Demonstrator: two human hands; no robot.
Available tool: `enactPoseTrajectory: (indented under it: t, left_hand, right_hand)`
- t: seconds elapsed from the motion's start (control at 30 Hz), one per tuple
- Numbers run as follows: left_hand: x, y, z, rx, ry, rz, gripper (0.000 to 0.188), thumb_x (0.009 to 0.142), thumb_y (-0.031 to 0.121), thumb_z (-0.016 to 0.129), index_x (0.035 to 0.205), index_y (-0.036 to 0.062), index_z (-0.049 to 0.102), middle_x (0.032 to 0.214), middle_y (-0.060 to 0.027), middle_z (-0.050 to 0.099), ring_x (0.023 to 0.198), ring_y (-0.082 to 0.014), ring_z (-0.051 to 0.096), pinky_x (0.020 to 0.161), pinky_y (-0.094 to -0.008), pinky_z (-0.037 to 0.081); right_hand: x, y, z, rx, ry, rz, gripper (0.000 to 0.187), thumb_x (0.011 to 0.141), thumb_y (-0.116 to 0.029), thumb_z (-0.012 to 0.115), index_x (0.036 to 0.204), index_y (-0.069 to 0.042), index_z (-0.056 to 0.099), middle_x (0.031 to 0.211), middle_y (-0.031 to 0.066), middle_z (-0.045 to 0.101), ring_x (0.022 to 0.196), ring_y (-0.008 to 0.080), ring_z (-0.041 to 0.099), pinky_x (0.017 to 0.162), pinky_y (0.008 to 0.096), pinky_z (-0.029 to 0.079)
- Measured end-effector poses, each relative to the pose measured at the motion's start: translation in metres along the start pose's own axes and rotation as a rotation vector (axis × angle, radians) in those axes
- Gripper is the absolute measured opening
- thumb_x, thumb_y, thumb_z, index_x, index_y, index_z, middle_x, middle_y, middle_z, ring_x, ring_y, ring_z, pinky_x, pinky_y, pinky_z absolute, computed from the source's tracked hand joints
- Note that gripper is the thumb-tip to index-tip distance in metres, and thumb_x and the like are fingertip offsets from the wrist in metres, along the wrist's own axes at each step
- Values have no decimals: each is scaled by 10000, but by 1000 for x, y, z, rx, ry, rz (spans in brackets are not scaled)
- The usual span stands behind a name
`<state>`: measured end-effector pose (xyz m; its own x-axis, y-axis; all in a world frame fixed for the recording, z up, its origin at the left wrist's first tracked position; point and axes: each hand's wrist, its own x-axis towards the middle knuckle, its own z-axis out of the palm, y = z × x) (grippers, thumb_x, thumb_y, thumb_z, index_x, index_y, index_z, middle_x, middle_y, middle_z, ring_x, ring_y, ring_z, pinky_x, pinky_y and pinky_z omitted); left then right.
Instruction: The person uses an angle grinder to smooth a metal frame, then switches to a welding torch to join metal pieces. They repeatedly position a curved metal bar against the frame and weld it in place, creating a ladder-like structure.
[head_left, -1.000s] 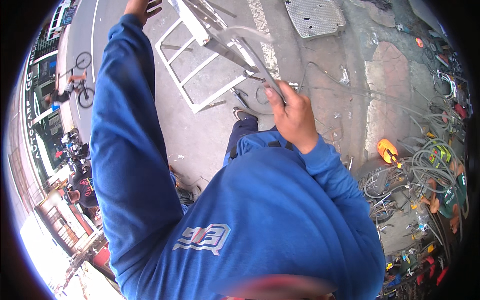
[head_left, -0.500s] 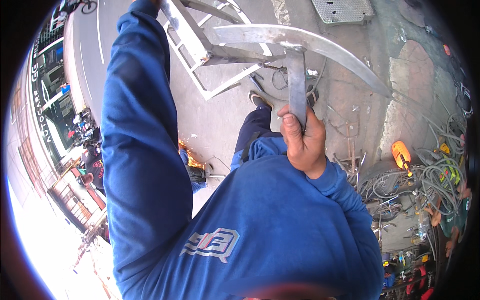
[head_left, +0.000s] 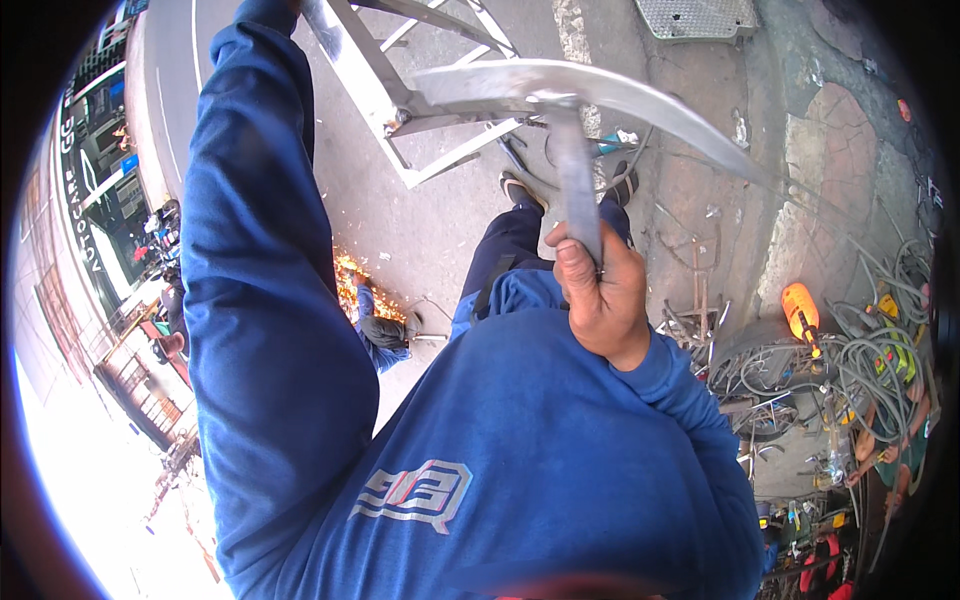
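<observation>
My right hand (head_left: 608, 300) is closed round the flat grey stem of a T-shaped metal piece (head_left: 575, 180), thumb along its face. A long curved bar, tapering to the right, crosses the top of the stem. Behind its left end is a silver metal frame (head_left: 360, 85) of square tubes; I cannot tell whether the two touch. My left arm (head_left: 265, 230) reaches up along the left side to the frame's upper end. Only a sliver of my left hand (head_left: 291, 4) shows at the top edge, its fingers hidden.
Orange sparks (head_left: 352, 272) fly beside a crouching person (head_left: 382, 335) at the left. A road (head_left: 172, 60) runs beyond. On the right are an orange bottle (head_left: 800, 308), tangled grey cables (head_left: 860, 350) and scattered metal parts. A patterned metal plate (head_left: 698, 18) lies at the far side.
The silver frame and my left arm have shifted left and slightly up. My right hand and the T-shaped piece have moved slightly left and down. More sparks and more of the crouching person show.
</observation>
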<state>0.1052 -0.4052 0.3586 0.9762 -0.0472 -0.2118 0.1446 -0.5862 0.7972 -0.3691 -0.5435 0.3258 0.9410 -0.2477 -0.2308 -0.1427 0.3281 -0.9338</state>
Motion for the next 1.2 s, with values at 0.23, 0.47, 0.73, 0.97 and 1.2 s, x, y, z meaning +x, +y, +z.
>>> enactPoseTrajectory:
  t: [0.23, 0.47, 0.73, 0.97, 1.2]
  left_hand:
    - [7, -2, -3, 10, -18, 29, 656, 930, 367, 632, 1436, -18, 471, 1110, -282, 628, 899, -379, 668, 698, -512, 575]
    - [10, -5, -9, -5, -23, 37, 645, 934, 358, 642, 1419, -34, 480, 1222, -266, 579, 994, -379, 639, 759, -496, 582]
    - [8, 1, -8, 20, -20, 43, 690, 934, 367, 644, 1454, -25, 417, 1189, -274, 586, 986, -397, 638, 757, -533, 570]
    - [6, 1, -8, 15, 1, -7, 688, 933, 380, 632, 1461, 1, 409, 1192, -296, 577, 984, -419, 636, 763, -559, 561]
    - [-6, 7, -3, 43, -5, -52, 698, 932, 404, 620, 1475, 25, 397, 1187, -294, 588, 978, -418, 639, 765, -583, 550]
  right_hand:
    - [0, 3, 3, -69, 8, 7, 221, 1067, -230, 551, 1055, -20, 619, 626, -39, 483, 535, 32, 415, 490, 232, 317]
    - [-3, 7, 1, 40, -18, 71, 234, 1071, -228, 541, 1040, -8, 615, 619, -25, 475, 537, 37, 417, 493, 230, 323]
    - [-5, 5, 3, 58, -12, 7, 231, 1070, -216, 540, 1041, 0, 616, 616, -21, 493, 539, 42, 437, 499, 232, 339]
    - [-3, 6, 9, 119, 56, -30, 224, 1069, -207, 542, 1045, 4, 616, 616, -24, 491, 536, 36, 428, 489, 236, 325]
    - [-5, 8, 13, 131, 91, -99, 208, 1065, -191, 550, 1040, 7, 608, 629, -27, 495, 547, 36, 430, 493, 235, 336]
